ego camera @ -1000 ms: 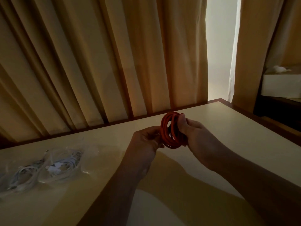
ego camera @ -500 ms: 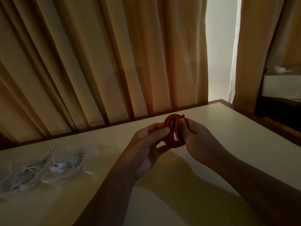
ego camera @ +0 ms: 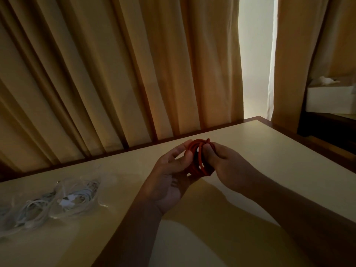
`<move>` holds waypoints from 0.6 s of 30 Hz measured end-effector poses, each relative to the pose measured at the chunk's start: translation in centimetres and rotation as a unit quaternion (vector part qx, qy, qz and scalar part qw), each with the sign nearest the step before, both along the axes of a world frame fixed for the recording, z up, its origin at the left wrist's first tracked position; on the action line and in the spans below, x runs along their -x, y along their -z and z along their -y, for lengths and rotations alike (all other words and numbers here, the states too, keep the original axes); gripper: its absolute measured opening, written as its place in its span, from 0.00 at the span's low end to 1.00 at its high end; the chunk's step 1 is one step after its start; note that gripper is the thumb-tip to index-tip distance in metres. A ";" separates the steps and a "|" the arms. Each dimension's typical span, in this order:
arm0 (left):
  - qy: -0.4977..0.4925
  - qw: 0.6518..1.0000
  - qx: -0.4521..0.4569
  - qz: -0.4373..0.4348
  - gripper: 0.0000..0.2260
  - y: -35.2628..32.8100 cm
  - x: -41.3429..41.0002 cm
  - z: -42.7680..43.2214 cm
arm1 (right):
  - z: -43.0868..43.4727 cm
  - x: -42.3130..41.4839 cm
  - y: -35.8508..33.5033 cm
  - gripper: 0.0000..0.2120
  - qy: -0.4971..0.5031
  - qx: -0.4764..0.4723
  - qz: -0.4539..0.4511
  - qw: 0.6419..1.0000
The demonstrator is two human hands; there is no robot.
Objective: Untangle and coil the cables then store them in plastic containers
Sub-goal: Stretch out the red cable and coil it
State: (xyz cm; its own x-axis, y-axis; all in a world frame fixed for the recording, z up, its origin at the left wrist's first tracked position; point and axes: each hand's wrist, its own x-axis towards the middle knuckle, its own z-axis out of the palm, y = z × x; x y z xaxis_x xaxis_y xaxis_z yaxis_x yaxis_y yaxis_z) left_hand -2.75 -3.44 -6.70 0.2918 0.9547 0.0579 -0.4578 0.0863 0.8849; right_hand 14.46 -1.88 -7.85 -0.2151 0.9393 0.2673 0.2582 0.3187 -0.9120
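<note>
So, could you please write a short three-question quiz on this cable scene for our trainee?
1. True or false: the red cable lies untouched on the table.
2. Where are the white cables? A) in clear plastic containers on the table's left; B) draped over the curtain; C) on the floor.
3. Which hands hold the red cable?
Key: 1 false, it is held above the table. 2 A. 3 Both: the left hand and the right hand grip it.
</note>
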 end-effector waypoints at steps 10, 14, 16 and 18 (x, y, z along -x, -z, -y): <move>-0.052 0.997 0.001 -0.049 0.15 -0.8 -0.6 0.2 | -1.6 0.1 0.5 0.19 0.034 0.107 -0.069 0.991; -0.063 0.998 -0.007 -0.021 0.12 -1.0 -1.2 0.7 | -1.5 0.0 0.0 0.20 -0.017 0.116 -0.141 0.983; -0.056 0.998 -0.010 -0.002 0.14 -1.1 -1.3 0.9 | -1.5 0.0 -0.1 0.21 -0.009 0.129 -0.177 0.976; -0.034 0.999 -0.021 0.004 0.17 -1.1 -1.3 1.0 | -1.5 -0.2 0.2 0.20 -0.010 0.133 -0.193 0.972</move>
